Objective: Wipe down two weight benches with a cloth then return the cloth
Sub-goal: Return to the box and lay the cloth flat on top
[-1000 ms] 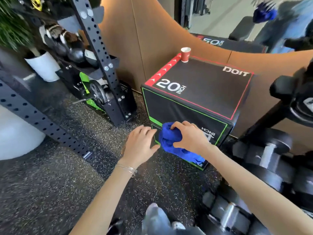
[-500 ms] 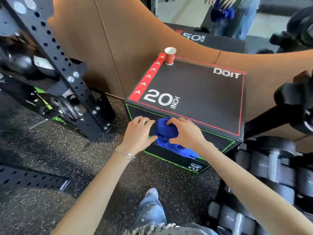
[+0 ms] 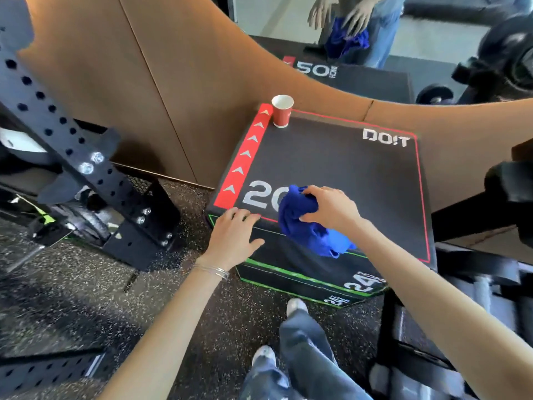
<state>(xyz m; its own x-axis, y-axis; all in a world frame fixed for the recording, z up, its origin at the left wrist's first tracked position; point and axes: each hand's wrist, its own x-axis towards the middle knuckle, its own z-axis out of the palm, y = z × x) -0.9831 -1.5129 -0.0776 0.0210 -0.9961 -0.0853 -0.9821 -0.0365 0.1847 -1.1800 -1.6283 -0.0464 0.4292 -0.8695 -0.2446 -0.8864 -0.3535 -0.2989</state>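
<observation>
A bunched blue cloth [image 3: 300, 217] lies over the near edge of a black plyo box [image 3: 346, 174] marked "20 INCH", part of it hanging down the front face. My right hand [image 3: 331, 209] grips the cloth from the right. Just left of the cloth, my left hand [image 3: 233, 241] rests with its fingers spread on the box's near left corner and holds nothing. No weight bench shows in the head view.
A red paper cup [image 3: 282, 111] stands at the box's far left corner against a brown wall. A black perforated rack [image 3: 86, 168] stands on the left. Dumbbells [image 3: 476, 298] sit at the right. A mirror [image 3: 375, 33] above reflects me. Speckled rubber floor lies below.
My right hand has lifted the cloth from the box's front face up onto its top edge. My left hand has let go of the cloth and moved to the box corner. I stepped closer.
</observation>
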